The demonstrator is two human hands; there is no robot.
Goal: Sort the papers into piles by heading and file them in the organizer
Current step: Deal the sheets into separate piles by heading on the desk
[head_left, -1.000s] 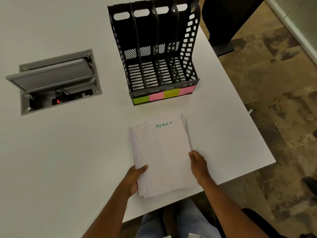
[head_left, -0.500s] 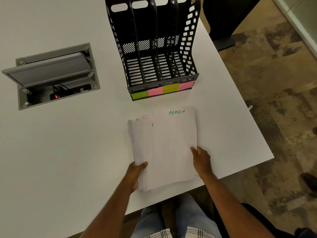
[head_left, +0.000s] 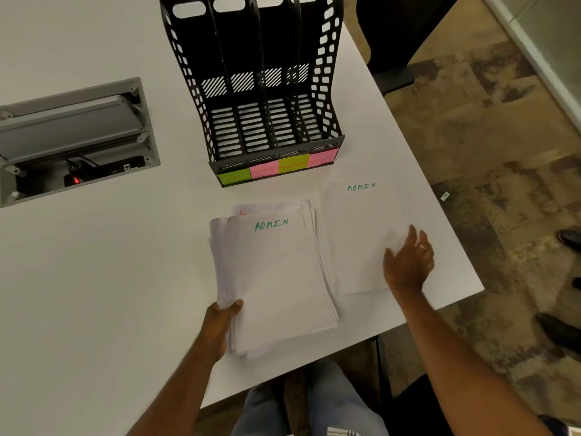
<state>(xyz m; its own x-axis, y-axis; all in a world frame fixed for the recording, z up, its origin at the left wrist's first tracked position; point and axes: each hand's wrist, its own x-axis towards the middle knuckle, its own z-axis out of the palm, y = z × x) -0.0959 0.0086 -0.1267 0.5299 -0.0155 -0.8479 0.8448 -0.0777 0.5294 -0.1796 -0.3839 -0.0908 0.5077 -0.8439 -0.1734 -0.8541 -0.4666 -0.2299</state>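
The left hand (head_left: 221, 322) pinches the near left corner of the unsorted stack (head_left: 273, 278), thumb on top and fingers underneath, pinning it near the front edge of the desk (head_left: 94, 294). The right hand (head_left: 408, 262) is spread flat with nothing gripped, fingers resting on or just above the lower right part of a single ADMIN sheet (head_left: 361, 237) that lies just beside the stack toward the desk's right edge. To do this step well, the loose sheet should be left square and clear of the stack, far enough from the right edge not to slide off, with room kept along the desk for the other headings; the next top page also reads ADMIN, so it likely goes squarely onto that sheet, peeled off alone while the left hand steadies the rest. Red lettering peeks out from pages lower down. Beyond the papers, the black organizer (head_left: 261, 89) stands empty toward the far edge, four slots with coloured labels (head_left: 278, 168) along its base. Half a second ago the ADMIN sheet was only partly slid off the stack, under the right hand; now it lies fully apart, uncovering the second ADMIN heading.
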